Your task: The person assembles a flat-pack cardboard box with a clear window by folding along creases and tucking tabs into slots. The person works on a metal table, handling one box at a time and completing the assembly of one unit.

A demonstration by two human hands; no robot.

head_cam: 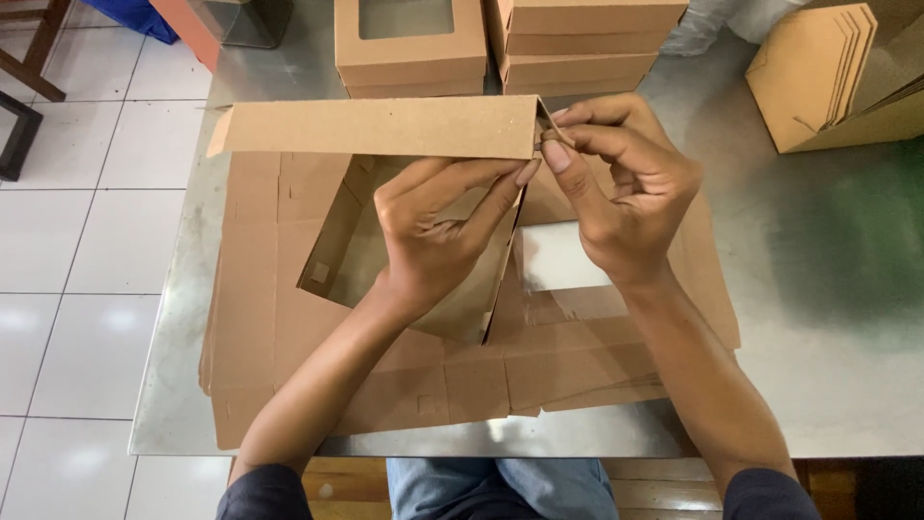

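surface: shiny steel table top [818,289] is standing on a floor of white tiles [87,241], and it is filling most of the head view.
thing in the hands: brown cardboard box blank with a cut window [385,130] is being held up over the middle of the table, with its long upper flap folded over along the far edge and its window panel hanging down toward the person.
left hand: left hand [433,231] is reaching from below, its fingers half curled, and its fingertips are pressing the box blank at the right upper corner.
right hand: right hand [626,183] is closing in a pinch, thumb and first fingers together, on a small tab of the same corner, just beside the left fingertips.
under the hands: stack of flat brown cardboard blanks [289,376] is lying on the table, directly below the held blank.
far edge: folded brown window boxes [414,43] are standing in piles behind the hands.
right far corner: bundle of flat brown cardboard pieces [818,77] is leaning, well apart from the hands.
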